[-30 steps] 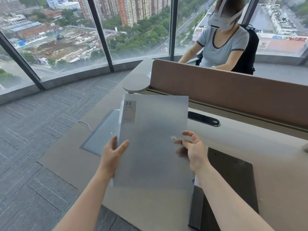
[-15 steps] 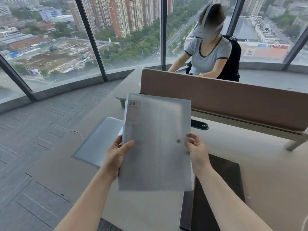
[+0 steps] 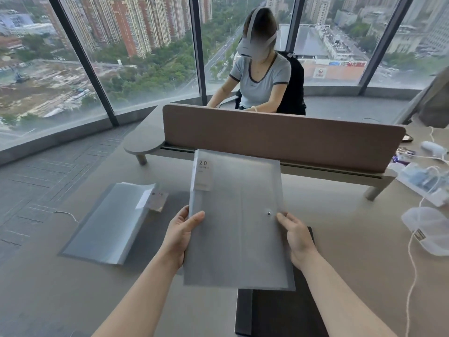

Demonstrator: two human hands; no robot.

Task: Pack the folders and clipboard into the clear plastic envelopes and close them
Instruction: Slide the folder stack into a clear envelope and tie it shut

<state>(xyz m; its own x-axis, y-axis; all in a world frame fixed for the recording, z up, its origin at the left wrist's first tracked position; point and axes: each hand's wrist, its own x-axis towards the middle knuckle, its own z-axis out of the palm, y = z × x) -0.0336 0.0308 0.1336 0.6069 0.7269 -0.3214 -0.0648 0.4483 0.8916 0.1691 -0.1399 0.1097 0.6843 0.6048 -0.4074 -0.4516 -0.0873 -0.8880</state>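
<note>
Two bare hands on one clear plastic envelope, lifted off the desk and tilted up toward the camera. Left hand clamped on the envelope's left edge, thumb across the front face, remaining fingers hidden behind the sheet. Right hand at the right edge, fingertips against the plastic just beside the snap button, thumb tucked out of sight behind; grasping rather than merely touching, as far as can be told. Inside the envelope, a pale folder visible through the frosted plastic, its label reading "20" in the upper left corner. Flap side seemingly pressed flat against the body, with the snap showing near the right edge; fastened or not, cannot tell. On the desk to the left, well apart from the held envelope, a second folder lying flat on a dark mat, a small brownish label at its upper right corner and clear sleeves fanned along its near edge. Below and behind the held envelope, a dark clipboard flat on the desk, partly covered by the envelope and the right forearm. Beyond, a brown divider panel across the desk, with a seated person in a grey shirt on the far side. At the far right, white cables and small plastic-wrapped packets scattered on the desktop.
</note>
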